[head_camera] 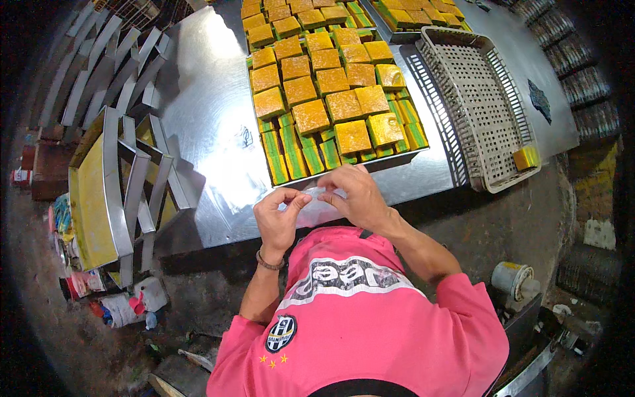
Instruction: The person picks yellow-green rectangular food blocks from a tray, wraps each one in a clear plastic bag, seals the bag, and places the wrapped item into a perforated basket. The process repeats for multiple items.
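My left hand (279, 214) pinches a thin clear plastic piece (313, 194) between thumb and forefinger, near the front edge of the metal table. My right hand (354, 194) pinches the other side of the same plastic, close beside the left. Just beyond both hands stands a metal tray (347, 171) filled with layered green and yellow cake pieces (312, 160). Many pieces there stand on edge, and square ones (352, 137) with browned tops lie over them. A single cake piece (526, 158) sits in the near right corner of a plastic crate (478, 104).
Empty metal baking pans (101, 198) are stacked on the left. More cake trays (421, 15) stand at the far side of the metal table (218, 149). A dark scrap (539, 100) lies right of the crate. A white bucket (513, 279) stands low at right.
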### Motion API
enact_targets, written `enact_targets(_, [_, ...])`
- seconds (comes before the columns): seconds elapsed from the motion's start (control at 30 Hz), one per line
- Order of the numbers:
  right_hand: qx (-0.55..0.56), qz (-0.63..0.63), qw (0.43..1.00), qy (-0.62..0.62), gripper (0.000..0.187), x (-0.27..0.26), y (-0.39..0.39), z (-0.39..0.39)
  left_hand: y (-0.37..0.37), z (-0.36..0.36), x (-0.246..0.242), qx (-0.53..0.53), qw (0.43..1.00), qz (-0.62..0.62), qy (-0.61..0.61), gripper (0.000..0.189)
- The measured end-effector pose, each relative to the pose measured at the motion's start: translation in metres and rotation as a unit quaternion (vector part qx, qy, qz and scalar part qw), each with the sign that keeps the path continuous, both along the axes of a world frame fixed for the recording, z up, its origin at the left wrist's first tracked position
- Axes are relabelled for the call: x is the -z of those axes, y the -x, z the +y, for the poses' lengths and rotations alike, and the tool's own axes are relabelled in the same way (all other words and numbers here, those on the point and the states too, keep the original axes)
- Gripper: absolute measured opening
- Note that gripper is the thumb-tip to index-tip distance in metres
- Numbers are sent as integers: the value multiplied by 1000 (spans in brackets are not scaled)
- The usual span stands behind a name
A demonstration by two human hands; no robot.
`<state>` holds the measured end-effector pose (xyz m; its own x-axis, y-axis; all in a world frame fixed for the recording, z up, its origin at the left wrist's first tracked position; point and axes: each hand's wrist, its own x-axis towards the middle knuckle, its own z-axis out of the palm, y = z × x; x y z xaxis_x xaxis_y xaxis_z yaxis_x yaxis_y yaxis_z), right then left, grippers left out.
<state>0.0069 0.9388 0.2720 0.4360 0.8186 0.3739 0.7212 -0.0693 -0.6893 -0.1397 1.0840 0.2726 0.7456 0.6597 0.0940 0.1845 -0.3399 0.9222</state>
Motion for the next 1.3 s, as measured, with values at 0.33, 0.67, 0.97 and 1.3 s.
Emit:
enact_targets(0.33, [-75, -119, 988, -59, 15, -11, -20, 6, -7, -18, -9, -20, 996, 9, -81, 12])
enact_targets(0.67, [-286, 251, 921, 80, 28, -3, -31, 6, -6, -22, -24, -1, 987, 2, -163, 15])
enact_targets(0.97, [-233, -40, 960, 148, 50, -22, -17, 18, 22, 6, -31, 6, 954, 4, -300, 30])
enact_targets(1.3, [-269, -233, 910, 213, 65, -39, 4, 32, 5, 30, 31, -62, 715, -278, 638, 45])
